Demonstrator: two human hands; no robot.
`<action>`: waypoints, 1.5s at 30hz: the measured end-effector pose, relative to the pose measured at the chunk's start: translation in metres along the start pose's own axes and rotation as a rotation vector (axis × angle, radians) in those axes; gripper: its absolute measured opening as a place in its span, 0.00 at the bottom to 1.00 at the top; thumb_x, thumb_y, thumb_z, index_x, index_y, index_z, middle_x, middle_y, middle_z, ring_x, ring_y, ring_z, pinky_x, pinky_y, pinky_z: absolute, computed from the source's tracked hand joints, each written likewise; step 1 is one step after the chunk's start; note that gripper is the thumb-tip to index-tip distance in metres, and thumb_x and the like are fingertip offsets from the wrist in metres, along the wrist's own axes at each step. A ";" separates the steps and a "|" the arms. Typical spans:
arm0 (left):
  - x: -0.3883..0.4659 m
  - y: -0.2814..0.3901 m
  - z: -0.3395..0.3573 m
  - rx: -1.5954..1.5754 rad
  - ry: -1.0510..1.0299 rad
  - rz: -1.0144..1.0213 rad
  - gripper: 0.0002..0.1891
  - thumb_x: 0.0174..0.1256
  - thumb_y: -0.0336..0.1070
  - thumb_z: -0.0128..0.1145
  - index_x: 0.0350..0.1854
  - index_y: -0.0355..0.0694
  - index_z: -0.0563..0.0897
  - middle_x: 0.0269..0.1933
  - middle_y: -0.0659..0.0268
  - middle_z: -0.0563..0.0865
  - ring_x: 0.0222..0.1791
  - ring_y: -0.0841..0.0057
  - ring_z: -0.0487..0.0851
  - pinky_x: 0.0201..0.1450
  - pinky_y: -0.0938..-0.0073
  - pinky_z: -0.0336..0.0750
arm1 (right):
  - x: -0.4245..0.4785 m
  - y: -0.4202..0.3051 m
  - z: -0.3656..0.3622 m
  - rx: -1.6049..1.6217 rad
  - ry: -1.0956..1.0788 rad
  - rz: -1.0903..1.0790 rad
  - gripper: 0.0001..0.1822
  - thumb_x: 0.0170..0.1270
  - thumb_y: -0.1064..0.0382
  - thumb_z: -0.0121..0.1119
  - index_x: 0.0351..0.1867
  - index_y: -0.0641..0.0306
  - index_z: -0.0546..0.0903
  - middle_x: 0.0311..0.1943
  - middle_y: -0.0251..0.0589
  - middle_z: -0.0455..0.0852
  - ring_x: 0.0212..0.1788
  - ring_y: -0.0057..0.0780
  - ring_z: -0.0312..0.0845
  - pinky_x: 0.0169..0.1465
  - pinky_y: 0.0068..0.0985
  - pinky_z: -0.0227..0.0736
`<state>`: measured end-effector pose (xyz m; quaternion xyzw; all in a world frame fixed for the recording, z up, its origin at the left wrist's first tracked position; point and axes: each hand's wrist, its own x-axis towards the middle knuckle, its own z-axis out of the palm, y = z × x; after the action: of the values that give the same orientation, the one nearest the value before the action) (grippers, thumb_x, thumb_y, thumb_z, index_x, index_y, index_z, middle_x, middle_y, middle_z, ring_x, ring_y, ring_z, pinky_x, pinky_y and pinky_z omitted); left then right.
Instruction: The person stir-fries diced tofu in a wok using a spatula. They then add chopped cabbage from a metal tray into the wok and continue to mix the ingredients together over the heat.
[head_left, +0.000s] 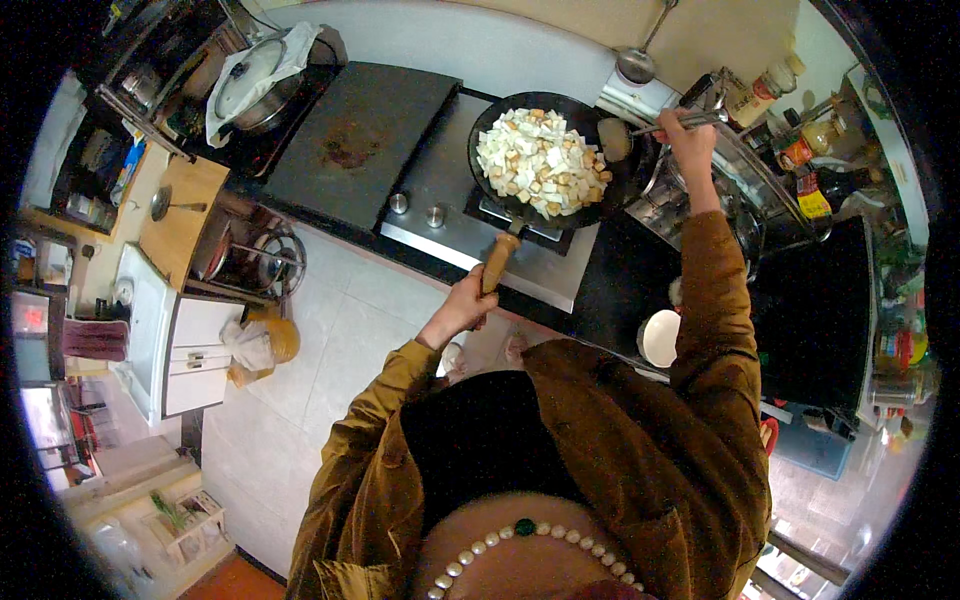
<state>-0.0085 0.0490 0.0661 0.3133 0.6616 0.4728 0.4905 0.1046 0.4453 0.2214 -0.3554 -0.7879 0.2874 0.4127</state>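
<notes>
A dark wok (487, 112) sits on the steel gas stove (480, 251), tilted slightly and full of white and light-brown food cubes (544, 161). My left hand (469, 300) grips the wok's wooden handle (499, 262). In my right hand (688, 139) is the metal handle of a spatula (615, 139), whose blade is at the wok's right rim, beside the food. A white bowl (661, 339) stands on the black counter below my right forearm.
A dark cover (356, 142) lies left of the burner. A lidded pot (259, 90) with a cloth stands further left. Sauce bottles and jars (817, 142) line the right, near a metal rack. A ladle (636, 64) hangs at the wall. Floor tiles (322, 337) show at left.
</notes>
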 end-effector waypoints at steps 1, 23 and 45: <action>0.000 0.000 0.000 0.009 0.001 0.005 0.30 0.59 0.33 0.55 0.65 0.36 0.61 0.24 0.62 0.77 0.14 0.76 0.76 0.13 0.74 0.71 | 0.005 0.017 0.003 0.104 -0.045 0.048 0.13 0.58 0.62 0.62 0.25 0.73 0.81 0.21 0.40 0.84 0.23 0.25 0.82 0.28 0.22 0.77; -0.002 0.007 -0.002 0.037 0.023 -0.025 0.31 0.60 0.31 0.57 0.66 0.36 0.61 0.28 0.61 0.79 0.15 0.77 0.76 0.15 0.75 0.71 | -0.026 -0.017 -0.008 0.528 -0.481 0.108 0.13 0.65 0.62 0.55 0.35 0.74 0.82 0.34 0.47 0.87 0.33 0.32 0.85 0.40 0.25 0.81; 0.002 -0.012 0.004 0.008 0.055 0.061 0.32 0.58 0.31 0.57 0.66 0.37 0.62 0.30 0.61 0.79 0.19 0.78 0.77 0.19 0.75 0.72 | 0.082 0.029 0.124 0.634 -0.699 0.162 0.12 0.61 0.58 0.58 0.30 0.66 0.84 0.31 0.40 0.86 0.30 0.26 0.83 0.34 0.22 0.80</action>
<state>-0.0046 0.0480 0.0542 0.3224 0.6669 0.4932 0.4562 -0.0250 0.5082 0.1749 -0.1544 -0.7228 0.6470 0.1871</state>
